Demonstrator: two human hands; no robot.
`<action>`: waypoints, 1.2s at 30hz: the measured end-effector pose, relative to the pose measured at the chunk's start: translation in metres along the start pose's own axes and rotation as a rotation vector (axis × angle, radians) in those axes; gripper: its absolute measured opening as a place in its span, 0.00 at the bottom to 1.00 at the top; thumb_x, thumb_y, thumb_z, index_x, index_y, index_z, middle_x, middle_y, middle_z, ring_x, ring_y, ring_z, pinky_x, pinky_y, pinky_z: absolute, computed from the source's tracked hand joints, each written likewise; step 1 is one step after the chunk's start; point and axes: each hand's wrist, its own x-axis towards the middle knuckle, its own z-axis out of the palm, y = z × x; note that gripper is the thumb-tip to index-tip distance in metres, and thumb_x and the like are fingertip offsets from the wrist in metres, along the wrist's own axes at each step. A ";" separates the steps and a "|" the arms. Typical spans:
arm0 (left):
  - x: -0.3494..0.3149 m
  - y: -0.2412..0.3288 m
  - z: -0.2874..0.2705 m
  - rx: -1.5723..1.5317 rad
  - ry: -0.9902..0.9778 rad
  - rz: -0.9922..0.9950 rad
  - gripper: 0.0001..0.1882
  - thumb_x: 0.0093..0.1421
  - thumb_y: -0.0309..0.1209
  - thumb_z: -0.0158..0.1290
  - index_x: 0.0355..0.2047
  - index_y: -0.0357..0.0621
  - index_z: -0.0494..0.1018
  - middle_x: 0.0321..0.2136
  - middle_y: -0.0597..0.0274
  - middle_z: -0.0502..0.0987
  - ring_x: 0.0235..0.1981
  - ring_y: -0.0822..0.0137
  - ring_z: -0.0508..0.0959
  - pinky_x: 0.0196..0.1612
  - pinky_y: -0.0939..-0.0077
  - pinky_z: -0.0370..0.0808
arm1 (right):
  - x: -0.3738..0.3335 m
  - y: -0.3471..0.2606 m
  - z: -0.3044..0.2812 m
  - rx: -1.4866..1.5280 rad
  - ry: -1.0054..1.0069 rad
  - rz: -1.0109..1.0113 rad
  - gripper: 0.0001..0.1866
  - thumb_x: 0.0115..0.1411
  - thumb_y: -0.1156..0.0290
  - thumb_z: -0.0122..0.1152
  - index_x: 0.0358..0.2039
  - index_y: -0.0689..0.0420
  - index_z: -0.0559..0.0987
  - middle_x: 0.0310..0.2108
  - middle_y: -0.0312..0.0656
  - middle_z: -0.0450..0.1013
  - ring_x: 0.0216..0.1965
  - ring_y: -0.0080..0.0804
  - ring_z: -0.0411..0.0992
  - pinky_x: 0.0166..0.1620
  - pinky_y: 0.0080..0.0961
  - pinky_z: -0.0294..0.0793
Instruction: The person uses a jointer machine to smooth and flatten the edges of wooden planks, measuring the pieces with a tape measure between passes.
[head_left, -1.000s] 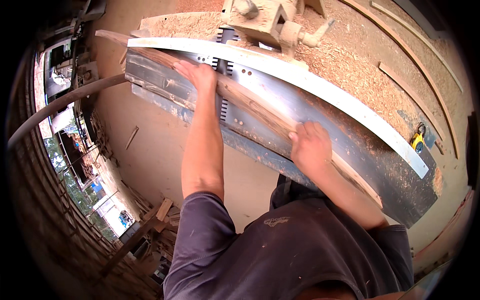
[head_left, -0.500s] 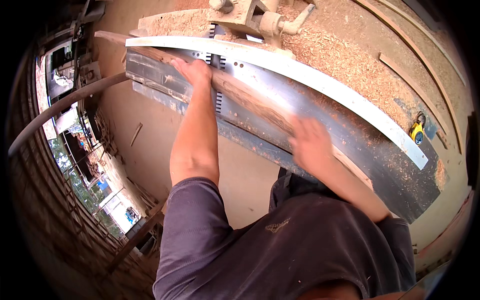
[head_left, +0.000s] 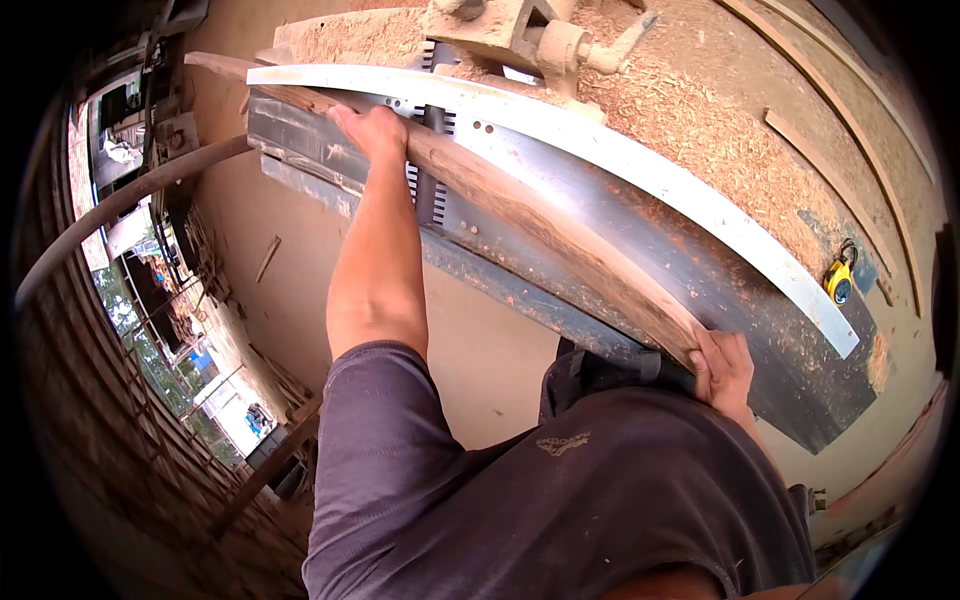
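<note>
A long brown wooden board (head_left: pixel 535 205) lies lengthwise on a jointer's metal bed (head_left: pixel 790 375), close along its pale straight fence (head_left: pixel 620 145). My left hand (head_left: pixel 375 132) grips the board's far part from above, beside the toothed gap (head_left: pixel 438 205) in the bed. At the board's near end, my right hand (head_left: pixel 725 365) is closed around the end, fingers curled over its edge. The blade in the gap cannot be made out. Beyond my left hand, the board's far end is partly hidden behind the fence.
Behind the fence, wood shavings (head_left: pixel 690 110) cover the surface around a dusty bracket with a lever (head_left: pixel 570 45). A yellow tape measure (head_left: pixel 840 285) sits at the right, near thin wood strips (head_left: pixel 830 180). A curved-looking pole (head_left: pixel 130 205) reaches toward the machine's left end.
My right hand, blurred over the board's middle before, has moved right and nearer to me and now holds its near end. My left hand has shifted slightly left.
</note>
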 end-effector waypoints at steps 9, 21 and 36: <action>0.029 -0.016 0.005 -0.074 0.022 0.039 0.39 0.58 0.25 0.46 0.68 0.21 0.51 0.73 0.36 0.49 0.75 0.48 0.49 0.77 0.66 0.41 | -0.015 0.016 -0.004 -0.025 0.044 -0.064 0.16 0.56 0.78 0.63 0.46 0.66 0.82 0.36 0.51 0.75 0.31 0.46 0.72 0.35 0.38 0.74; 0.100 -0.091 0.022 -0.211 0.065 0.046 0.35 0.57 0.24 0.50 0.64 0.20 0.56 0.69 0.35 0.57 0.69 0.49 0.60 0.72 0.68 0.52 | 0.024 0.001 0.014 -0.003 0.088 -0.089 0.16 0.53 0.79 0.63 0.44 0.67 0.82 0.35 0.50 0.75 0.31 0.45 0.71 0.35 0.37 0.72; 0.081 -0.032 0.002 0.125 0.002 0.154 0.36 0.61 0.32 0.49 0.65 0.20 0.56 0.68 0.28 0.54 0.70 0.37 0.53 0.74 0.55 0.47 | 0.052 -0.014 0.031 0.023 0.144 -0.089 0.17 0.52 0.80 0.64 0.44 0.64 0.83 0.31 0.47 0.74 0.30 0.44 0.71 0.33 0.35 0.70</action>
